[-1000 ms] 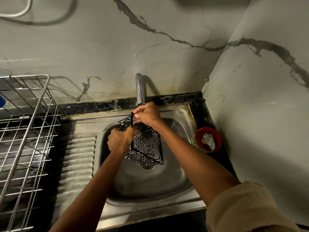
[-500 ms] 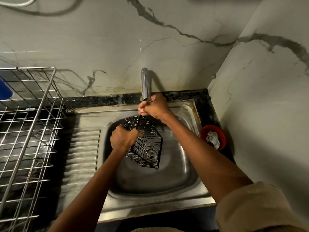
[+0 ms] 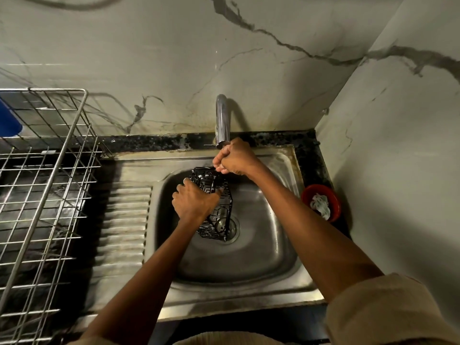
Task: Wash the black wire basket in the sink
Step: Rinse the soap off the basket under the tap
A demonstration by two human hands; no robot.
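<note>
Now the black wire basket [image 3: 214, 207] is gripped by left hand [image 3: 194, 201] (tilted over drain), its top edge pinched by right hand [image 3: 234, 158] under tap [image 3: 222, 120], prob. for rinsing.

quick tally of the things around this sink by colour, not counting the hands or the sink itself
Black: 1, the black wire basket that both hands hold over the steel sink.
Silver: 2, the curved chrome tap and the large steel wire dish rack.
Red: 1, the small round red bowl.
Blue: 1, a blue object at the left edge.
Total: 5
</note>
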